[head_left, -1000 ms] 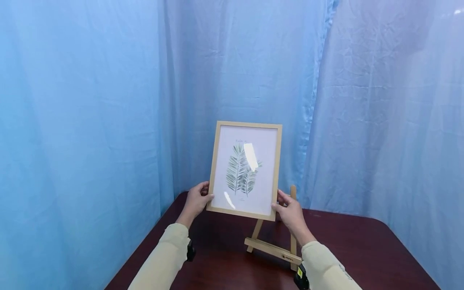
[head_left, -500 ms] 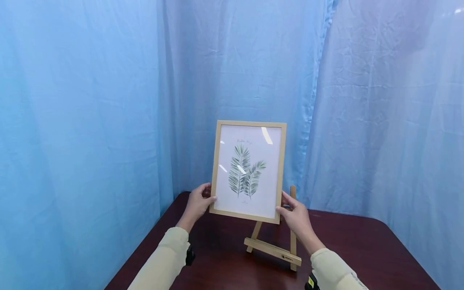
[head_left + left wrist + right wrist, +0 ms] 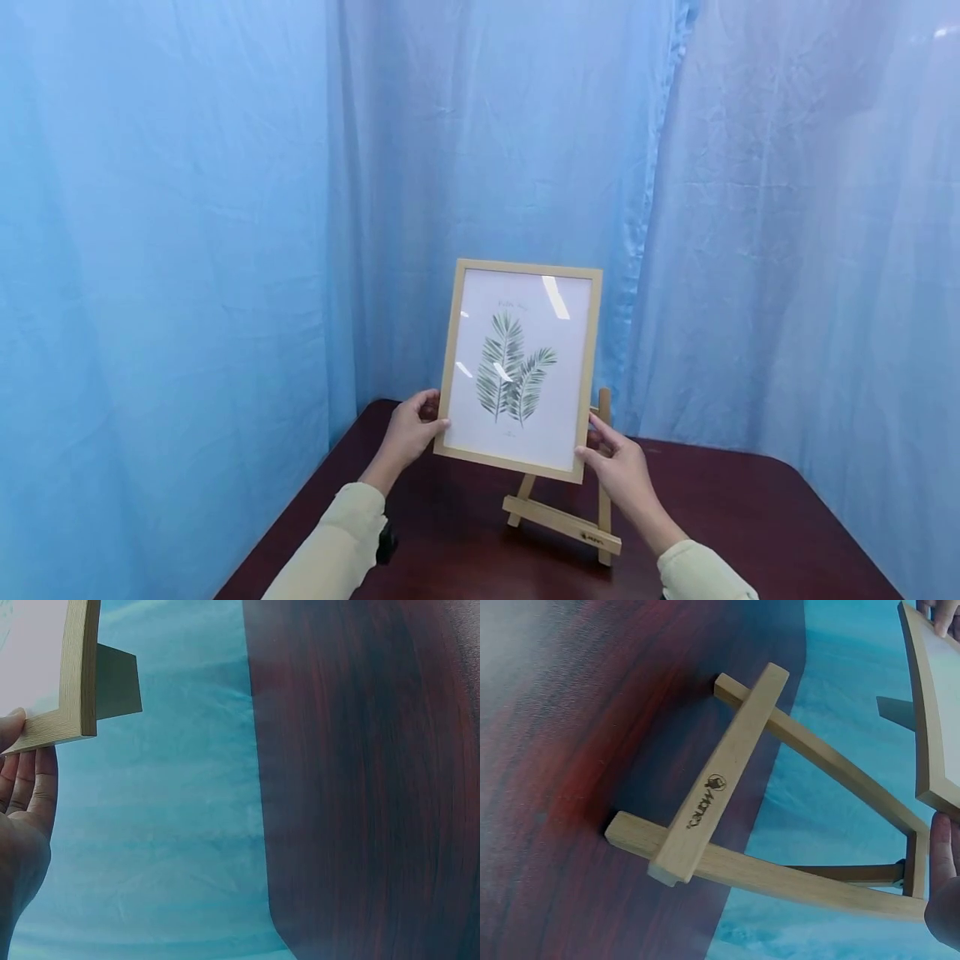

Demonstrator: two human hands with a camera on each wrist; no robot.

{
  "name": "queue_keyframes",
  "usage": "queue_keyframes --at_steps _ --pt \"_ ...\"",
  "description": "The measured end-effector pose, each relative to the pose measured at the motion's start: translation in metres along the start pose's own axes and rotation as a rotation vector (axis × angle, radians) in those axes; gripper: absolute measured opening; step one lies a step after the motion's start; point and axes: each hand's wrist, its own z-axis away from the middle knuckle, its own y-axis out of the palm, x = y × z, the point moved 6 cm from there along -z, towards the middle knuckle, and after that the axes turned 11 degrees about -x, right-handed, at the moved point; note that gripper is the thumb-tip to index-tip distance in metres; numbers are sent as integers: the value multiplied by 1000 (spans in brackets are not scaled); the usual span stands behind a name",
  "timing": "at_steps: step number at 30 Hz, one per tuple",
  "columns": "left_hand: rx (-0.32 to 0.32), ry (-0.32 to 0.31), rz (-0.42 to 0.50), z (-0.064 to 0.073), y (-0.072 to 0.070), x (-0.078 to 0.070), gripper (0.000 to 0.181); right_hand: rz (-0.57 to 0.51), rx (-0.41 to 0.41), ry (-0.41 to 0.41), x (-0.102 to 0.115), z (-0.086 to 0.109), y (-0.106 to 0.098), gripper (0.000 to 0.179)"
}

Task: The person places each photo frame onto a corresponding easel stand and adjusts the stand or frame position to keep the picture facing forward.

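A picture frame (image 3: 519, 367) with light wood edges and a print of green palm leaves is held up in front of a small wooden easel (image 3: 561, 517). My left hand (image 3: 408, 429) grips its lower left edge, thumb on the front and fingers behind. On the lower right edge, my right hand (image 3: 618, 467) pinches the frame the same way. The frame hangs above the easel's ledge (image 3: 720, 776), apart from it, and hides much of the easel's upper part in the head view. A flat support flap (image 3: 118, 682) sticks out behind the frame.
The easel stands on a dark red-brown wooden table (image 3: 720, 508) with a rounded far right corner. Blue curtains (image 3: 187, 208) hang close behind and along both sides of the table.
The frame has shifted slightly right and lower in the head view, both hands still gripping it. Light reflections on its glass have moved. The easel stays in place.
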Motion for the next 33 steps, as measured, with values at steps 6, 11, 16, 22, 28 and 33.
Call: queue_keyframes --at_steps 6,11,16,22,28,33 --pt "22 29 37 6 8 -4 43 26 -17 7 -8 7 -10 64" --pt "44 49 36 11 15 -7 42 -25 -27 37 -12 13 -18 64" --pt "72 82 33 16 23 -10 44 -91 -35 61 -17 16 -25 63" --pt "90 76 23 19 35 -16 44 -54 -58 48 -22 19 -38 63" --pt "107 96 24 22 46 -18 43 3 -82 78 -28 22 -49 64" --pt "135 108 49 18 47 -16 42 10 -115 113 -23 28 -49 64"
